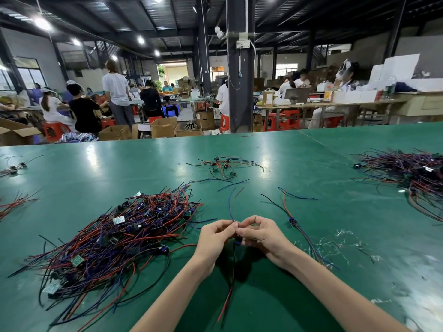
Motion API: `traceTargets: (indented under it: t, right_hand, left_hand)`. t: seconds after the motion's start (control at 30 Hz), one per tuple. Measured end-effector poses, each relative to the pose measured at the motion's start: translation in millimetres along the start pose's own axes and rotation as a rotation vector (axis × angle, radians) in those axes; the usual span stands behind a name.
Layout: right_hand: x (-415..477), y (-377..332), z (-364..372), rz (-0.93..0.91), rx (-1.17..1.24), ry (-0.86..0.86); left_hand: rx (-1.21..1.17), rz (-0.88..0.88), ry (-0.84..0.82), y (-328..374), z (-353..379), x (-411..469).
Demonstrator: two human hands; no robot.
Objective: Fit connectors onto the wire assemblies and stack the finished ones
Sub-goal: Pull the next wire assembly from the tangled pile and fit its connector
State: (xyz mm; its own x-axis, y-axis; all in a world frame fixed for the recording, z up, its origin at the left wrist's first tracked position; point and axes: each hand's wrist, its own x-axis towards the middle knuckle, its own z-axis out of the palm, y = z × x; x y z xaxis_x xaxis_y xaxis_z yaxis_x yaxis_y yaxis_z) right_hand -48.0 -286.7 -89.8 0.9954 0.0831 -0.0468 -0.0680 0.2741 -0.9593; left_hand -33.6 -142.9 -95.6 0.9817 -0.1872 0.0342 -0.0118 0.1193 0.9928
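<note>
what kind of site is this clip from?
Likely a factory assembly hall: green worktable heaped with a wire pile, left hand and right hand pinching a wire assembly, workers on red stools at benches behind.

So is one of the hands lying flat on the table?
No, the left hand and right hand both pinch one wire assembly between them.

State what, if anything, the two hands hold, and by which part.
The left hand and right hand pinch one wire assembly at its middle, by the small blue connector; wires trail free above and below.
</note>
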Motion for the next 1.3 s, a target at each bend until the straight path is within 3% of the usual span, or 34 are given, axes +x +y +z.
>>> traceTargets:
  t: [0.23,0.63,1.0,1.17,1.3]
  right_hand:
    - [-3,-4,4,0.103,0.128,-0.137]
    - [-5,-1,9,0.118,0.044,-0.070]
    - [-12,-5,15,0.163,0.001,-0.033]
    - [-15,-10,17,0.256,0.069,-0.097]
    - [-18,-13,20,0.295,-0.010,-0.097]
  left_hand:
    - [-0.089,-0.010,0.064,0,-3,3]
    - [-0.029,0.043,0.136,-3,-4,7]
    - [-0.019,0.061,0.088,0,-1,-1]
    - [-0.048,0.062,0.067,2,0,-1]
    - [-0.084,0.055,0.036,2,3,-3]
